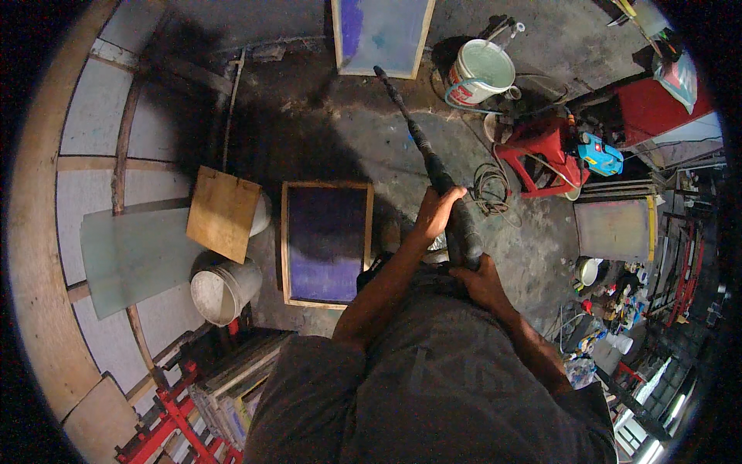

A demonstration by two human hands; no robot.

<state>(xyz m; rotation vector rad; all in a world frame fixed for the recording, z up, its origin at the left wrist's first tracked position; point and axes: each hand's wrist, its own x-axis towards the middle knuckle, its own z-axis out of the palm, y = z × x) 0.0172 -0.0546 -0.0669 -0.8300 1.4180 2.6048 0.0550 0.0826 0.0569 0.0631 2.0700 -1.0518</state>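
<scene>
Long black spray lance (pixel 430 155) slants from the person's chest toward the far blue-coated wooden screen frame (pixel 381 35); a purple-meshed wooden frame (pixel 325 243) lies to its left. Left hand (pixel 437 210) wraps the barrel, right hand (pixel 481 280) grips the near handle.

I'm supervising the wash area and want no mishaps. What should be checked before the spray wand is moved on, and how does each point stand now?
1. Left hand grips the spray wand: ok.
2. Right hand holds the wand's rear end: ok.
3. Wand tip aims toward the upper framed screen: ok.
4. Lower framed screen lies flat on the floor: ok.
5. Coiled cable lies on the floor close by the wand: not ok.
6. Water flowing: cannot tell.
</scene>
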